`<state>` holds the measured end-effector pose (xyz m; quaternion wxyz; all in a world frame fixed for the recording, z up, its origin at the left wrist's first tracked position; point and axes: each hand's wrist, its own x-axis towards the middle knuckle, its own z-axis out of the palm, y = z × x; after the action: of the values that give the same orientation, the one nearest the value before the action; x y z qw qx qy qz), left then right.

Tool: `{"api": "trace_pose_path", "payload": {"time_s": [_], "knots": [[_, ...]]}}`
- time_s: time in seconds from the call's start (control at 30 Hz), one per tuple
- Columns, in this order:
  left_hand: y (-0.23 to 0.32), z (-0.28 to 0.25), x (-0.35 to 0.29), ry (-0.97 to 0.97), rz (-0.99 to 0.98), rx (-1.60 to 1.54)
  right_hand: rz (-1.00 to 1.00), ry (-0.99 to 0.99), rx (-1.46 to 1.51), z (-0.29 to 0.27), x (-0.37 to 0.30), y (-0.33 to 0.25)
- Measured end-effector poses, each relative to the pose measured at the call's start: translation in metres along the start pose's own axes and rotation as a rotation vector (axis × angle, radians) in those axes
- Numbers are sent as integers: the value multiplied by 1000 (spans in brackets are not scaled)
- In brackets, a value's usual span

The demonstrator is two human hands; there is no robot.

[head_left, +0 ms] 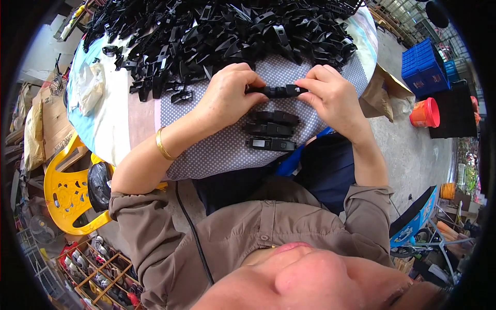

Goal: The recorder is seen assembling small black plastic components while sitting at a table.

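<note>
Between my fingertips, just above the cloth, is a small black plastic part (280, 92), long and narrow. My left hand (227, 95) pinches its left end, thumb and fingers closed. At the other end my right hand (331, 98) grips it the same way. Whether it is one piece or two joined pieces, I cannot tell. Three similar black plastic parts (272, 130) lie side by side on the cloth, just nearer to me than my hands. Beyond my hands spreads a large heap of loose black plastic parts (222, 49).
A patterned cloth (206, 150) covers the round table. Left of the heap lies a clear plastic bag (92, 90). A yellow plastic chair (64, 191) stands at left, with blue crates (424, 67) and a red bucket (424, 113) at right. A black cable (192, 227) hangs over my front.
</note>
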<state>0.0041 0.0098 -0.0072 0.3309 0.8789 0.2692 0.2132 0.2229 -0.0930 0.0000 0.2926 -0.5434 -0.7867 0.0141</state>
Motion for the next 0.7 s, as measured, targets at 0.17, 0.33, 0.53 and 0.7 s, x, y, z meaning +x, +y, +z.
{"api": "trace_pose_path", "payload": {"time_s": [0.17,0.33,0.53,0.7], "knots": [[0,8,6,-26,58,12,-96,19,65,14,11,-1],[1,0,6,-82,179,74,-82,-18,215,19,9,9],[-16,-59,48,324,167,282,71,168,60,19,16,19],[-134,-141,82,483,-132,978,58,223,-362,40,42,24]]}}
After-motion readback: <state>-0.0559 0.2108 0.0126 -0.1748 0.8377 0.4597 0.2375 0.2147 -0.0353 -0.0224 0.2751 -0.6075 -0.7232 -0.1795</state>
